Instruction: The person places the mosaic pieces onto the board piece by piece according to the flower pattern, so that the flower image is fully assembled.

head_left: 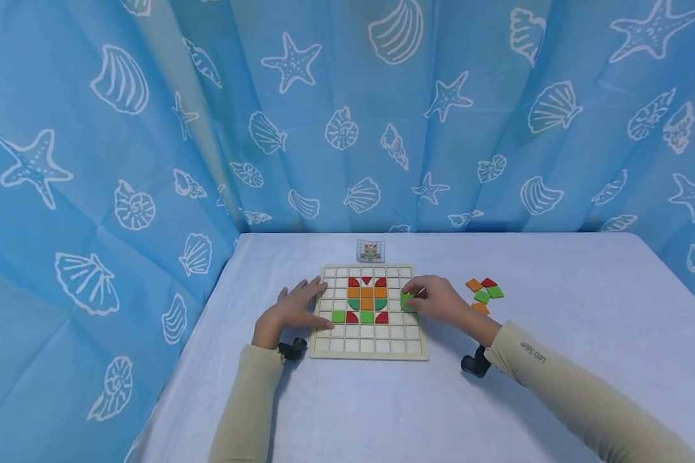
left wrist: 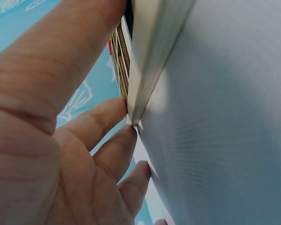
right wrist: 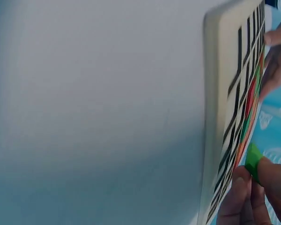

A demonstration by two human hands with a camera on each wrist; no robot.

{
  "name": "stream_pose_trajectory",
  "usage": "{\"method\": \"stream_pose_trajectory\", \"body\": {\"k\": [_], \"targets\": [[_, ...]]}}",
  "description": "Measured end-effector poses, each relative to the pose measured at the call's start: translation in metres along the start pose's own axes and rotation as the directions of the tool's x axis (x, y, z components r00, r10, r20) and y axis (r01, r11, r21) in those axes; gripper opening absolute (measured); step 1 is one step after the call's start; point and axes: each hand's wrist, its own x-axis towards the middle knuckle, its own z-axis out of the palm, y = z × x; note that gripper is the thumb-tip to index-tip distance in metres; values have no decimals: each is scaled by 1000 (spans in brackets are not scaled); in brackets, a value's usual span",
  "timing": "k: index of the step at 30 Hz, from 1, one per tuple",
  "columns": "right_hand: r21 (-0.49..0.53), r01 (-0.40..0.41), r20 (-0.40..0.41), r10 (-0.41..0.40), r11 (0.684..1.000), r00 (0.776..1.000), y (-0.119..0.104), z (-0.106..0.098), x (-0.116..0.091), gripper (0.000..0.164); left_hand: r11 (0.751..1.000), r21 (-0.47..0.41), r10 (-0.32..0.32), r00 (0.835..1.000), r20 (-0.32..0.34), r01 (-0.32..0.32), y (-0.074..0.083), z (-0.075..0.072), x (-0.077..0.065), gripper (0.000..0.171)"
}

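Observation:
A square wooden grid board (head_left: pixel 369 354) lies on the table, with red, orange and green tiles set in its middle cells. My right hand (head_left: pixel 438 298) pinches a light green tile (right wrist: pixel 254 162) between thumb and fingers over the board's right columns. At the board's left edge, my left hand (head_left: pixel 292 307) rests with fingers spread, its thumb reaching over the lower left cells. In the left wrist view, the fingertips touch the board's side (left wrist: pixel 147 61). A square green tile (head_left: pixel 338 316) sits in a cell near that thumb.
A small picture card (head_left: pixel 370 251) with a coloured grid pattern lies behind the board. Right of the right hand are several loose tiles, among them a red tile (head_left: pixel 489 282) and an orange tile (head_left: pixel 480 308). A blue shell-patterned curtain (head_left: pixel 347 116) hangs behind the white table (head_left: pixel 370 411).

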Motion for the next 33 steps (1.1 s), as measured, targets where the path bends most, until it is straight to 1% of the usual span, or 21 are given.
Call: {"method": "stream_pose_trajectory", "body": {"k": [4,7,10,16,20,25,28,31,33], "targets": [[58,-13,47,10,998,999,-6,11,-3,12,1000,-10,20,1000,0,-20,-1,4,2,99],[65,-22,74,17,998,997,-7,14,-4,11,1000,-16,25,1000,-2,-25,0,5,2,100],[50,-28,94,23,998,995,-10,12,-4,10,1000,-14,16,1000,-6,-16,0,5,2,101],[-14,-9,133,11,1000,991,-12,12,-3,9,1000,-8,13,1000,-20,-13,0,2,1,100],[-45,-12,156,19,999,988,-11,14,-2,9,1000,-20,9,1000,-10,-10,0,3,1,101],[-17,-30,173,33,999,984,-8,15,1,8,1000,-15,7,1000,-8,-7,0,2,0,101],[13,-48,183,44,999,982,-6,15,3,8,1000,-7,14,1000,-17,-15,-1,0,1,101],[34,-64,200,56,997,978,-6,16,5,8,1000,-3,25,1000,-11,-25,-2,-2,1,101],[35,-57,217,49,998,975,-6,16,6,9,1000,-1,20,1000,-3,-20,-4,-2,1,101]]}}
